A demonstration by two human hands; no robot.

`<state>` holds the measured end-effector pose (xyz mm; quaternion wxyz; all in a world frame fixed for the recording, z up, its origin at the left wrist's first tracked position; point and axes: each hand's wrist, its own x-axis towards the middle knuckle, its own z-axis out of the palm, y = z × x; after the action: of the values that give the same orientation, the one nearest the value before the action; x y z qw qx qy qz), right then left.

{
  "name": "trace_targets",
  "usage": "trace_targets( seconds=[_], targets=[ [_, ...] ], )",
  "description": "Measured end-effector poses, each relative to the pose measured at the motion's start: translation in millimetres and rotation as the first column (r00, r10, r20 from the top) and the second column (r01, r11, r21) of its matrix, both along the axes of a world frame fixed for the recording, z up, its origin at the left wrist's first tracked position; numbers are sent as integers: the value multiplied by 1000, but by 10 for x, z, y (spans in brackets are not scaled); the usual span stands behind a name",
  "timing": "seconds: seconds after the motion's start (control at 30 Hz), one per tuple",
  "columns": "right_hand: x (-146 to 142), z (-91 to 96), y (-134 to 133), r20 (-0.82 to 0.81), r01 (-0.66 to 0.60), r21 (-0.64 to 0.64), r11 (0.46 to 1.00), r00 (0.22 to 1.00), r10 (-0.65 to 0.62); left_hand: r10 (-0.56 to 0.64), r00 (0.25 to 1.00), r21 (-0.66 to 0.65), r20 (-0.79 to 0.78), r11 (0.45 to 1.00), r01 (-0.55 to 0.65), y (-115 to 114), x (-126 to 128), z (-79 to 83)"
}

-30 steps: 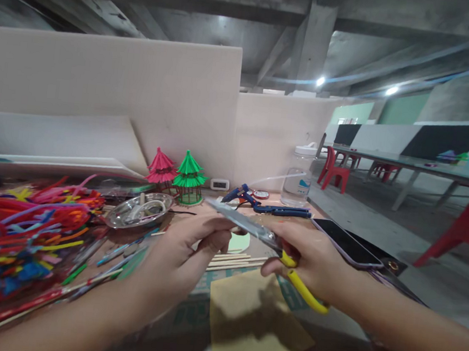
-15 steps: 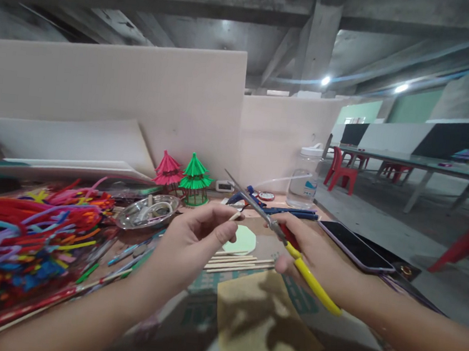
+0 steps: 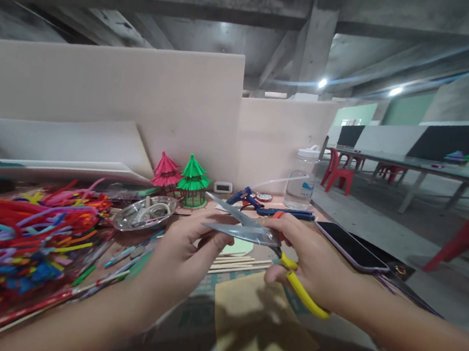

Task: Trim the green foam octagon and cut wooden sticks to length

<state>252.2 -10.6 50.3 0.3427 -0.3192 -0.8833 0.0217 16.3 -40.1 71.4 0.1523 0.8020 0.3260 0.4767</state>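
Note:
My right hand (image 3: 313,262) grips yellow-handled scissors (image 3: 249,230), whose blades are spread apart and point left. My left hand (image 3: 187,246) is closed in a pinch right at the blades. What it pinches is hidden behind the blades and too small to name. Below the hands lie several wooden sticks (image 3: 237,264), a pale green disc (image 3: 237,247) and a tan sheet (image 3: 256,323).
A heap of coloured pipe cleaners (image 3: 23,231) fills the left. A metal dish (image 3: 144,213), a pink and a green paper pagoda (image 3: 192,182), a blue glue gun (image 3: 252,200), a plastic jar (image 3: 301,177) and a phone (image 3: 350,246) stand around. Board partitions (image 3: 120,102) close the back.
The scissor blades were together half a second ago and are now spread. The small pale stick end seen in my left fingers is now hidden behind the blades.

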Motion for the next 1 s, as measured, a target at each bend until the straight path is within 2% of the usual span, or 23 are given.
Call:
trace_targets(
  seconds=[0.13, 0.37, 0.67, 0.9, 1.0],
  targets=[
    [23, -28, 22, -6, -8, 81, 997, 1000, 8, -30, 999, 23, -14, 999, 30, -30, -5, 27],
    [18, -27, 15, -1, -18, 84, 996, 1000, 18, -32, 999, 51, -7, 998, 32, -14, -11, 7],
    [28, 0, 0, 60, -28, -26, 999, 998, 29, -24, 997, 104, -68, 994, 31, -25, -8, 32],
    [38, 10, -22, 108, 39, 6, 999, 993, -39, 52, 993, 36, -105, 998, -48, -35, -24, -50],
    [31, -3, -18, 124, 72, -45, 996, 990, -66, 64, 991, -9, -119, 998, -66, -32, -7, -41]
  ],
)
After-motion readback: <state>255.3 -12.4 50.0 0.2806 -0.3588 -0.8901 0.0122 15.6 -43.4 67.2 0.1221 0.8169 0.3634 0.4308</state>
